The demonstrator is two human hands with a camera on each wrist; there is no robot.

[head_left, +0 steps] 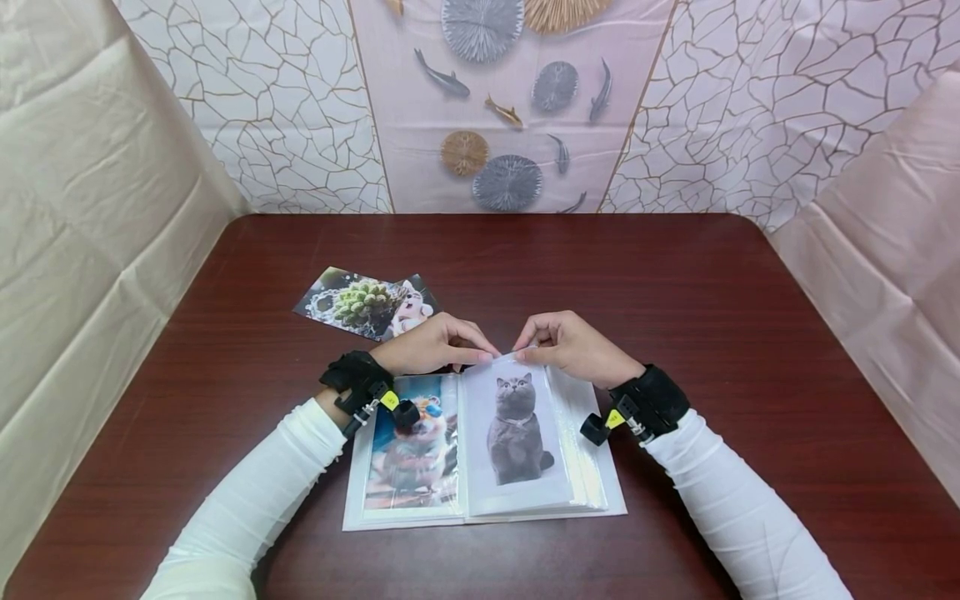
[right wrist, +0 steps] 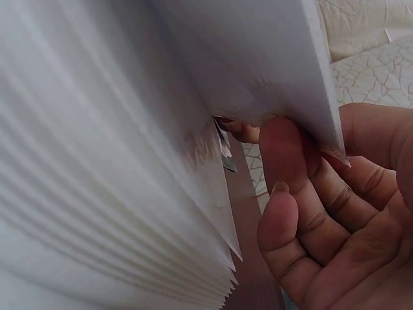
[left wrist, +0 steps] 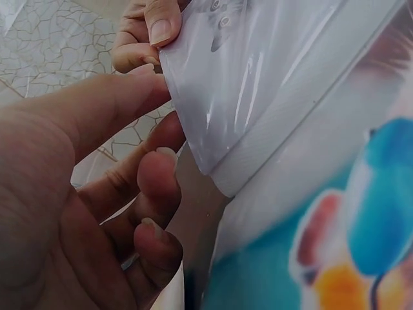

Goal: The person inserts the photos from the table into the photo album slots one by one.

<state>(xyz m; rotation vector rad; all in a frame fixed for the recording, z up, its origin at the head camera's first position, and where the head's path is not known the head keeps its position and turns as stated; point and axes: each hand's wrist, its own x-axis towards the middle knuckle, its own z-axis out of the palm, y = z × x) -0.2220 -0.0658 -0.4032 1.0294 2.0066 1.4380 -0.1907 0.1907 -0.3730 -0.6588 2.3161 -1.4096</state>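
Observation:
A photo album lies spread on the table. On its right side, a photo of a grey cat sits in a clear sleeve page. My left hand pinches the top edge of that page between thumb and finger, its other fingers loosely bent. At the top right corner, my right hand grips the same page, with the thumb in front and fingers behind. The page is lifted from the white leaves under it. A colourful animal photo fills the left page.
Loose photos, one of a cactus and one of a pink and white figure, overlap on the table behind the left hand. The dark red table extends to patterned cloth at the back.

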